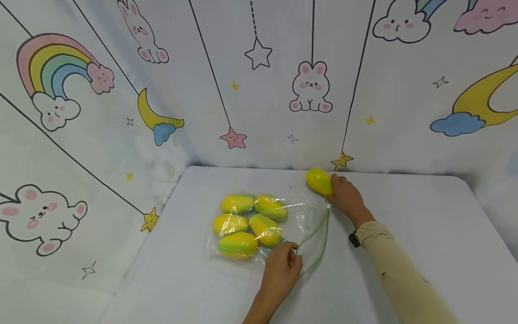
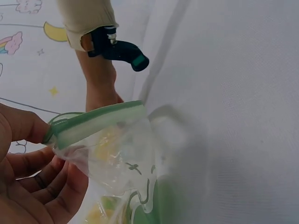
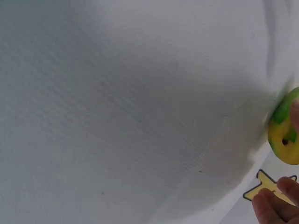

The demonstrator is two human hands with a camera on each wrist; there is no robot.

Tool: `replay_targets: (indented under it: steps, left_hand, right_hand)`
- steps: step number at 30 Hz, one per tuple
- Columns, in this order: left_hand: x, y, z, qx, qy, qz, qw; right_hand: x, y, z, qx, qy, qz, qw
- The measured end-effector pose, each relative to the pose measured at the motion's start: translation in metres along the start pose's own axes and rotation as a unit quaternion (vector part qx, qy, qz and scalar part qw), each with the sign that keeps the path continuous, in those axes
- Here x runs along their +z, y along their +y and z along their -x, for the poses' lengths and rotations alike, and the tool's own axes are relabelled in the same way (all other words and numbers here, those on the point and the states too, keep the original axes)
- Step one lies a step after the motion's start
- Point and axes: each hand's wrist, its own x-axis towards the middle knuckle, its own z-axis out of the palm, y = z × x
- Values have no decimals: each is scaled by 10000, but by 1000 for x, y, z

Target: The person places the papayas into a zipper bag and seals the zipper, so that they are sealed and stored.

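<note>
A clear zip bag [image 1: 301,218] with a green zip edge lies on the white table with several yellow-green mangoes [image 1: 238,245] in it. My left hand [image 1: 283,265] pinches the green edge of its mouth between thumb and fingers; in the left wrist view the edge [image 2: 98,121] is lifted and the mouth gapes. At the table's back, my right hand [image 1: 347,198] holds a single mango [image 1: 319,181] by its right end, outside the bag. The right wrist view shows part of that mango [image 3: 284,135] with the thumb on it and several fingertips apart from it.
The white table [image 1: 429,234] meets a wall cloth [image 1: 267,103] printed with rabbits, stars and clouds along its back edge. A dark strap with a small device [image 1: 354,239] sits at the right wrist, below a beige sleeve [image 1: 400,274].
</note>
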Motion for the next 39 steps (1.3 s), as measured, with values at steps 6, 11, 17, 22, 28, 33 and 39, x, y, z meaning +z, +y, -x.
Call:
replay_targets:
  steps: [6,11,17,22,28,33,39]
  left_hand:
    - [5,-1,8,61,-125,336,9993]
    - [9,0,14,118,-213,596,9979]
    - [8,4,14,136,-268,684,9972]
    - [3,5,10,166,-216,633,9976]
    - [-4,5,5,5,-118,654,9978]
    - [-6,2,1,-106,-84,725,9973]
    - [-5,1,0,-337,-38,905,9953]
  right_hand:
    - [3,2,8,112,-256,-248,9993]
    - [-3,-2,10,-297,-346,-287,9985]
    - [-7,-7,13,-220,-358,-525,9977]
    - [-16,-2,25,427,62,-947,9946]
    - [-50,-1,43,838,239,-1560,9839]
    - [-83,-9,56,1119,186,-2175,9695]
    - [-96,-16,67,1185,77,-2582,9588]
